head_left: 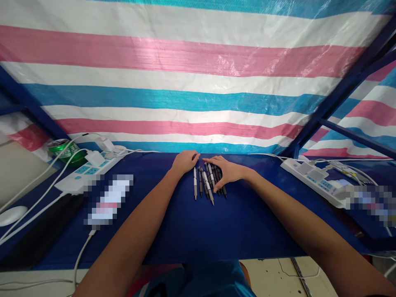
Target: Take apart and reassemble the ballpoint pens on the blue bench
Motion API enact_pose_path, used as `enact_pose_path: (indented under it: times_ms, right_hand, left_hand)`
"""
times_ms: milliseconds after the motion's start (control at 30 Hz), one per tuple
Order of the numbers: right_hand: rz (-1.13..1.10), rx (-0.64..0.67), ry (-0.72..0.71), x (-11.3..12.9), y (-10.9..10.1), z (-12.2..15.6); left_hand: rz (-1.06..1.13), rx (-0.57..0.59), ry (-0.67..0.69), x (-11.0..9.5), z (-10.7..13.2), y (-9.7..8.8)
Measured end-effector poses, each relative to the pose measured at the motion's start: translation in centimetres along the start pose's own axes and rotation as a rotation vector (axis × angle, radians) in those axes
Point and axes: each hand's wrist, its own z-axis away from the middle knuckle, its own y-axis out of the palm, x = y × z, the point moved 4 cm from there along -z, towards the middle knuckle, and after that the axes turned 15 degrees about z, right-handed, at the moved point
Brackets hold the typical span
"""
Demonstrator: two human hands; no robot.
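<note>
Several pens lie close together on the blue tabletop (185, 231), pointing roughly toward me. At the left end of the bunch is a white pen (195, 185), slightly apart. Another white pen (208, 189) lies tilted and nearer to me, and darker pens (224, 190) are partly covered by my right hand. My right hand (230, 170) arches over the right side of the bunch, thumb and fingers apart. Beside the far left end of the pens, my left hand (185, 161) rests with curled fingers. A dark spot shows at its fingertips, but what they hold, if anything, is hidden.
On the left are a white power strip (74, 179), a green can (66, 152), a blurred phone (109, 200) on a cable and a white mouse (12, 215). Another power strip (315, 181) lies right. Behind hangs a striped sheet (185, 99) between blue frame bars.
</note>
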Motion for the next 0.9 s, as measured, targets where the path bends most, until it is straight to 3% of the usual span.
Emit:
enact_pose_path:
  times_ms: [233,433,567,900]
  right_hand:
    - [-0.816,-0.264,0.233,-4.5,0.8,-0.9]
    - [-1.262,-0.504,0.43,-7.2,0.9,-0.2]
    - [-1.348,-0.61,0.498,-7.9,1.4,-0.1]
    - [-1.109,-0.554,0.425,-6.2,1.8,-1.1]
  left_hand:
    - [0.073,-0.016,0.137,-1.5,0.2,-0.3]
    - [0.236,-0.045,0.277,-3.5,0.9,-1.2]
    - [0.257,-0.001,0.363,-4.1,1.1,-1.2]
    - [0.114,-0.02,0.342,-2.6,0.4,0.3]
